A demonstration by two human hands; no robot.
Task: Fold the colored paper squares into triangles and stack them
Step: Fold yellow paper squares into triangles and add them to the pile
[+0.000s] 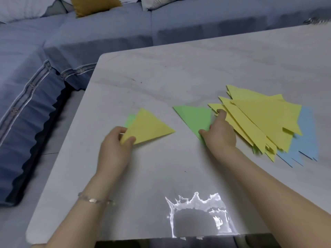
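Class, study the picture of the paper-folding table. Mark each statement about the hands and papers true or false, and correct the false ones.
1. The left hand pinches a yellow triangle. True.
2. The right hand touches a red square. False: it touches a green triangle.
3. Blue paper lies under the yellow pile. True.
4. The pinched yellow triangle lies alone on the table. False: green paper shows beneath it.

Pale marble tbl w/ glare at near edge; blue sofa behind, mustard cushion.
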